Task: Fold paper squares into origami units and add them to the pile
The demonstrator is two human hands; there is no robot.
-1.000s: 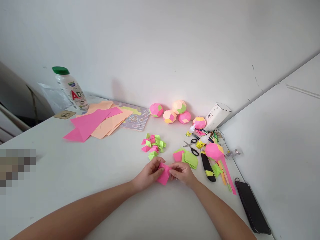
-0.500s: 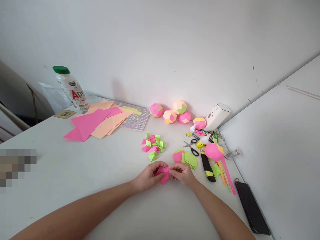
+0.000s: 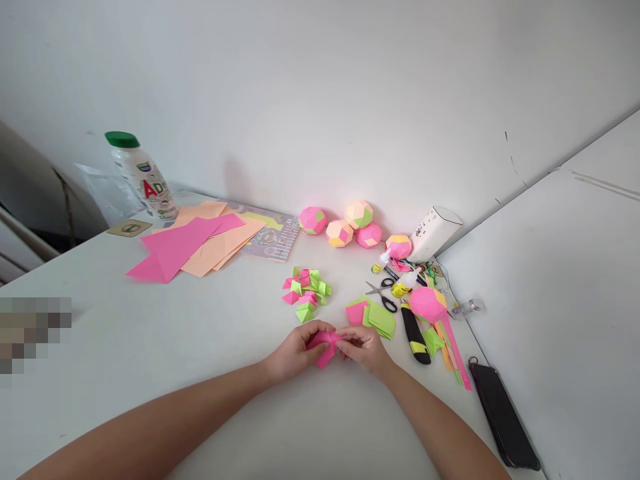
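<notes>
Lower centre: left hand (image 3: 294,352) and right hand (image 3: 369,348) pinch pink paper (image 3: 326,356), narrower now, probably folded further; creases unclear.

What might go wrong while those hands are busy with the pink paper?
Pinched between the left hand and right hand, the pink paper could crease crookedly or tear.

The loose folded pieces sit just beyond the left hand and might get knocked apart.

The scissors lie near the green squares, so careless reaching could nick a finger.
</notes>
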